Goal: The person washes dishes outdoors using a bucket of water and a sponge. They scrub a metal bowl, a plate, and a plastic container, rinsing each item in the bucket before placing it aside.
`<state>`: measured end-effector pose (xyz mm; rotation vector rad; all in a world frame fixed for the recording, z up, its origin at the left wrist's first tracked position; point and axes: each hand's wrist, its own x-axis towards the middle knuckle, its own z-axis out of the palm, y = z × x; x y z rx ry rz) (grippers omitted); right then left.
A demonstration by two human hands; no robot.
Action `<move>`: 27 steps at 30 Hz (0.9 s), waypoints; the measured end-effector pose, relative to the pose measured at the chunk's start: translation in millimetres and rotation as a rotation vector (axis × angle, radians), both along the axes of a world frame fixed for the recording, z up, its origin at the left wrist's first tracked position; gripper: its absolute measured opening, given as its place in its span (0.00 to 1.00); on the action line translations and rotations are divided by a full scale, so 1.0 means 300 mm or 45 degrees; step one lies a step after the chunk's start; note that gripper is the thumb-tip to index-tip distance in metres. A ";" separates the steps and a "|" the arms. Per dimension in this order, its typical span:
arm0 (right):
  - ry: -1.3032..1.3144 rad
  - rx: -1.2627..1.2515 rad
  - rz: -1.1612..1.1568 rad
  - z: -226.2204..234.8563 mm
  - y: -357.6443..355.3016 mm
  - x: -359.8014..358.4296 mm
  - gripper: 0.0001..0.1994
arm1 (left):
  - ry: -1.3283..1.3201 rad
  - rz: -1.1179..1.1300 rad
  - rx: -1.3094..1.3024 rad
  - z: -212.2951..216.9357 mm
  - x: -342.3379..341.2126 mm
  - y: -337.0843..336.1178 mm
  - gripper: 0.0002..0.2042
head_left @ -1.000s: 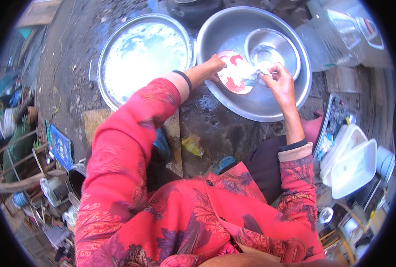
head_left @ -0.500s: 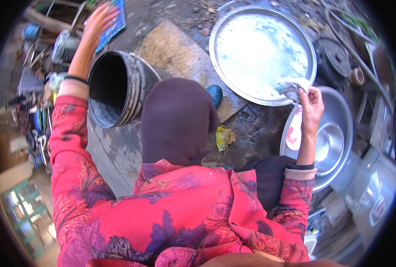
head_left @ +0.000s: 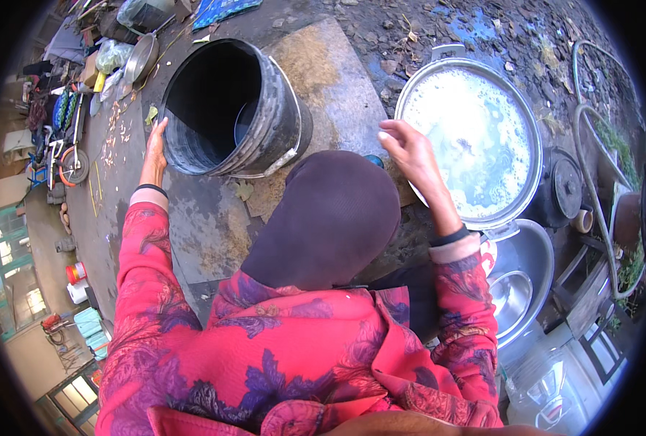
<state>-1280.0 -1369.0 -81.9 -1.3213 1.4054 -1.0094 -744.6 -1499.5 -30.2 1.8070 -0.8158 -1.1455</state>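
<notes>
bucket gripped at the rim, wash basin still full

the left hand (head_left: pixel 153 149) is closing over the near rim of the black bucket (head_left: pixel 228 109), fingers curling onto the edge. the bucket is sitting tilted on a flat stone slab (head_left: pixel 323 80), its mouth facing the person, and a small amount of water is showing inside near the bottom. the right hand (head_left: pixel 408 149) is hovering loosely spread and holding nothing, just beside the near edge of the large metal basin (head_left: pixel 439 54), which is holding cloudy, foamy water. to the right, a smaller steel basin (head_left: pixel 537 280) is sitting with a steel bowl (head_left: pixel 510 294) resting in it. in my judgement the work is standing at an early stage: the bucket is only being taken hold of, not lifted or emptied, and the soapy basin is remaining full. whether the bowl is clean cannot be told.
</notes>
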 end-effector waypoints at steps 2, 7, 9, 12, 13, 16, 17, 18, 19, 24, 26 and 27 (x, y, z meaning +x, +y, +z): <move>-0.013 0.126 0.144 -0.011 -0.069 0.077 0.19 | 0.085 0.047 -0.030 0.032 -0.056 0.009 0.38; -0.287 0.320 0.134 -0.039 -0.164 0.260 0.38 | 0.067 -0.043 -0.152 0.132 -0.256 -0.055 0.31; -0.298 0.434 0.180 -0.035 -0.161 0.294 0.47 | 0.146 -0.110 -0.220 0.171 -0.328 -0.072 0.28; -0.653 0.528 0.150 -0.016 -0.125 0.309 0.47 | 0.153 -0.093 -0.193 0.207 -0.420 -0.085 0.26; -0.692 0.532 0.109 -0.008 -0.113 0.306 0.48 | 0.178 -0.074 -0.191 0.216 -0.445 -0.087 0.25; -0.736 0.508 0.092 0.006 -0.088 0.299 0.47 | 0.189 -0.201 -0.224 0.239 -0.518 -0.094 0.25; -0.740 0.553 0.033 0.006 -0.084 0.296 0.45 | 0.199 -0.242 -0.242 0.244 -0.543 -0.101 0.23; -0.757 0.545 0.011 0.005 -0.079 0.291 0.44 | 0.181 -0.264 -0.262 0.247 -0.567 -0.112 0.23; -0.774 0.536 -0.010 0.001 -0.076 0.288 0.44 | 0.172 -0.294 -0.291 0.249 -0.591 -0.126 0.22; -0.970 0.584 -0.095 -0.029 -0.061 0.265 0.40 | 0.256 -0.358 -0.297 0.238 -0.648 -0.179 0.22; -1.047 0.635 -0.164 -0.040 -0.059 0.262 0.38 | 0.191 -0.314 -0.320 0.225 -0.650 -0.195 0.20; -1.074 0.637 -0.183 -0.046 -0.056 0.261 0.37 | 0.162 -0.305 -0.329 0.219 -0.650 -0.199 0.19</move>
